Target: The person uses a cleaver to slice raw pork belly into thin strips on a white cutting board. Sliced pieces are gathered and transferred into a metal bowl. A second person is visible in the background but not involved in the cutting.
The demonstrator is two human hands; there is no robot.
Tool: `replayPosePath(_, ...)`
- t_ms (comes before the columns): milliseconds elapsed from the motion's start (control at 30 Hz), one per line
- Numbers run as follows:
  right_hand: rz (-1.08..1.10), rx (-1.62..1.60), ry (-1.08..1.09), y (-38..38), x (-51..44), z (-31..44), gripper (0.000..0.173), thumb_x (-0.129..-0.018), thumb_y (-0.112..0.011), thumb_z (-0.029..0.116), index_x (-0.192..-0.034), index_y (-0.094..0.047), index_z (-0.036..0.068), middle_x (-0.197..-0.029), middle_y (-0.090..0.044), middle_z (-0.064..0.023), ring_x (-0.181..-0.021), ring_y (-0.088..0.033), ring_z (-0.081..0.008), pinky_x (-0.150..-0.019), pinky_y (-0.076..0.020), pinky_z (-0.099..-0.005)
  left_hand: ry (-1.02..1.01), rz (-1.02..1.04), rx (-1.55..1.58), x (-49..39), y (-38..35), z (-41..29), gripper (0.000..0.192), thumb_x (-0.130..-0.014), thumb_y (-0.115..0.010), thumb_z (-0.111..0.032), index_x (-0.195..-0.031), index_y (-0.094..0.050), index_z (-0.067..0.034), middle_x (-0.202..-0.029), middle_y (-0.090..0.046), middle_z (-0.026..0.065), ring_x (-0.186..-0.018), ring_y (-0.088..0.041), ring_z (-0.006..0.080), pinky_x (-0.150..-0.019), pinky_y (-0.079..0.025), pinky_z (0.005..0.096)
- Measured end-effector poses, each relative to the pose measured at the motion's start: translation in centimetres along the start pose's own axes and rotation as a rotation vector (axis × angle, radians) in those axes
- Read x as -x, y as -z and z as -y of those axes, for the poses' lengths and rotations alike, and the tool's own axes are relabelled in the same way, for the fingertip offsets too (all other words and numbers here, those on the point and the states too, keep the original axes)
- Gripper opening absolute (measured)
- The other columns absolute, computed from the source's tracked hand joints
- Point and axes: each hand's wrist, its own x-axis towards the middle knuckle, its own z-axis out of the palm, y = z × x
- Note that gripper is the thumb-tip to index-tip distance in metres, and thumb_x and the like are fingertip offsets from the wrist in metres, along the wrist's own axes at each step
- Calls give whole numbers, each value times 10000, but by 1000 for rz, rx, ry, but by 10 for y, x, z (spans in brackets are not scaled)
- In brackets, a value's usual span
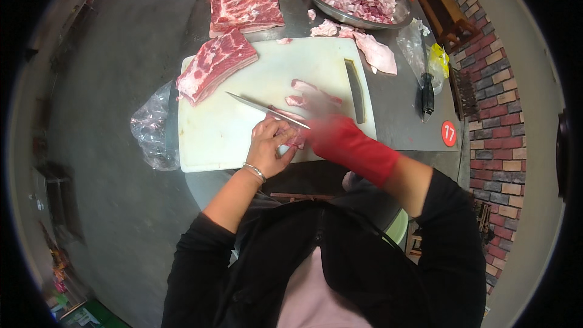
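My left hand [271, 148], bare with a silver bracelet at the wrist, presses a piece of raw meat [297, 139] onto the white cutting board [214, 139], fingers curled over it. In my right hand [334, 136], which wears a red glove and is blurred, is a knife. The knife blade [259, 106] points to the upper left and lies across the meat, close to the left fingers. Its handle is hidden in the glove. Cut strips of meat [304, 85] rest just beyond the right hand. A thick piece of pork belly [216, 68] overhangs the board's far left corner.
Beyond the board are a larger pork belly slab [246, 2] and a steel bowl [314, 2] of diced meat. Fatty trimmings [377, 52] lie near the bowl. A black-handled sharpening steel [427, 95] lies at right by plastic bags. Another clear bag [155, 127] hangs at the left edge.
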Motion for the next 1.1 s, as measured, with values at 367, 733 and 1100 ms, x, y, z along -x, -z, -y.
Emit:
replayPosePath(367,-87,-38,-55,8,32,-12,229,-891,-583,268,-810,-694,84,-768,-674,-159,-757,-664,-352,-672,-522,-467,-81,-118,-72,10,3,-4,338,-737,-772,-125,-1070,-713,-141,-1167,-590,88,-1076,-539,315,-933,-449,432)
replayPosePath(733,-14,-75,-165,40,84,6,229,-940,-529,246,-855,-667,84,-677,-656,-150,-655,-664,-345,-583,-508,-472,-56,-128,-49,11,-2,-4,285,-733,-787,-66,-1007,-716,-103,-1049,-615,69,-972,-563,285,-862,-474,386)
replayPosePath(1100,89,9,137,-42,-23,-20,108,-845,-629,152,-927,-641,82,-754,-652,-98,-710,-653,-250,-625,-519,-373,13,-52,76,5,3,-1,225,-722,-773,-41,-938,-728,-84,-1010,-620,52,-957,-564,285,-877,-468,403)
